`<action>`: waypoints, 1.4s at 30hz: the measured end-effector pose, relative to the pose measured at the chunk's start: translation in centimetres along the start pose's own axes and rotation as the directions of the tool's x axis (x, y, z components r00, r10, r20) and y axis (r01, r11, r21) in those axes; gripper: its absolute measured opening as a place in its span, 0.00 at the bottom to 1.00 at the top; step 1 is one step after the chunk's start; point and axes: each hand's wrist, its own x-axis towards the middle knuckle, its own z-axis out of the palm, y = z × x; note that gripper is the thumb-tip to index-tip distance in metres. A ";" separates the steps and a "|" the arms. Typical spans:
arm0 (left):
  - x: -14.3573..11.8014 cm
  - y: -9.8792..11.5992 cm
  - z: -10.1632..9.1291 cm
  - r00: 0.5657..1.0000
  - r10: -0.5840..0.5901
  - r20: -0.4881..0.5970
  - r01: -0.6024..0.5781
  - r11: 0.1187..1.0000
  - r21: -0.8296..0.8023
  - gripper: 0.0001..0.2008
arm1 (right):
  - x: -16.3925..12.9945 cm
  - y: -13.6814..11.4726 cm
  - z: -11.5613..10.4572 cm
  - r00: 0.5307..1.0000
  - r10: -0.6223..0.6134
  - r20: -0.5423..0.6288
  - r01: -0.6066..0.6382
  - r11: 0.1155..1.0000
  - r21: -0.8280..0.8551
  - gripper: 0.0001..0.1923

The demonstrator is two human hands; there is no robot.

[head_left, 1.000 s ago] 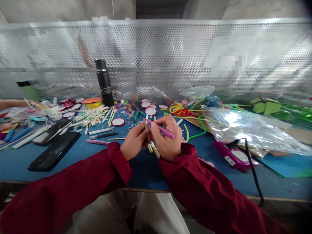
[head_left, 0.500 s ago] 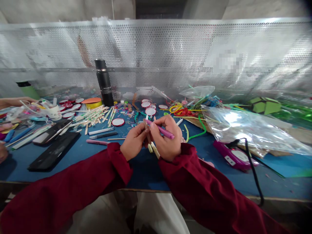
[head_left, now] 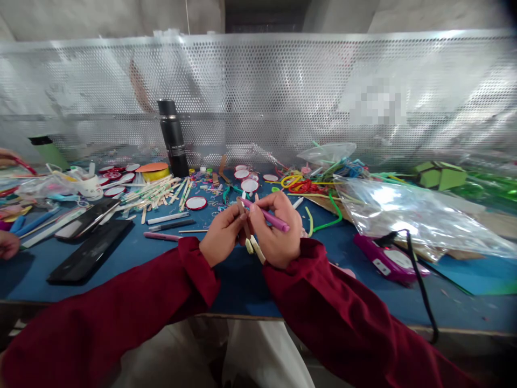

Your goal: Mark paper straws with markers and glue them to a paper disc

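Note:
My left hand [head_left: 223, 234] is closed around a flat wooden craft stick [head_left: 244, 221], held tilted in front of me. A purple marker pen [head_left: 275, 220] lies in the grip of my right hand [head_left: 278, 237], its tip end against or close to the stick's upper part; exact contact is too small to tell. Below and between my hands are pale stick-like pieces [head_left: 255, 248], partly covered by my right hand. Left of my hands, a pink pen [head_left: 161, 236], a dark pen [head_left: 172, 224] and a white pen [head_left: 167, 218] rest on the blue table [head_left: 238, 293].
A black bottle [head_left: 173, 140] stands behind a pile of craft sticks [head_left: 151, 188]. Two dark phones lie at left, one a black phone [head_left: 91, 252]. At right are a purple corded device [head_left: 388, 258] and a clear plastic bag [head_left: 420, 215]. Another person's hand [head_left: 8, 244] shows at far left.
My hands, the stick and the purple marker have hardly moved. At far left, the other person's hands have shifted, and a red pen-like object now shows in one.

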 end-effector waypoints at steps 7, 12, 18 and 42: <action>0.0 -0.2 0.0 1.000 0.005 0.003 -0.005 1.000 -0.002 0.21 | 0.0 0.0 0.0 1.000 0.005 -0.011 -0.005 1.000 -0.005 0.05; 0.0 -0.4 -0.2 1.000 0.016 0.008 -0.016 1.000 -0.004 0.21 | 0.0 0.1 0.0 1.000 -0.004 -0.012 0.004 1.000 -0.001 0.05; 0.0 -0.3 -0.1 1.000 0.018 0.011 -0.018 1.000 -0.011 0.21 | 0.0 0.1 -0.1 1.000 -0.015 -0.016 0.014 1.000 -0.005 0.05; 0.0 -0.3 -0.1 1.000 0.023 0.013 -0.023 0.999 -0.038 0.21 | 0.0 -0.1 -0.2 1.000 -0.002 -0.002 0.002 1.000 -0.011 0.05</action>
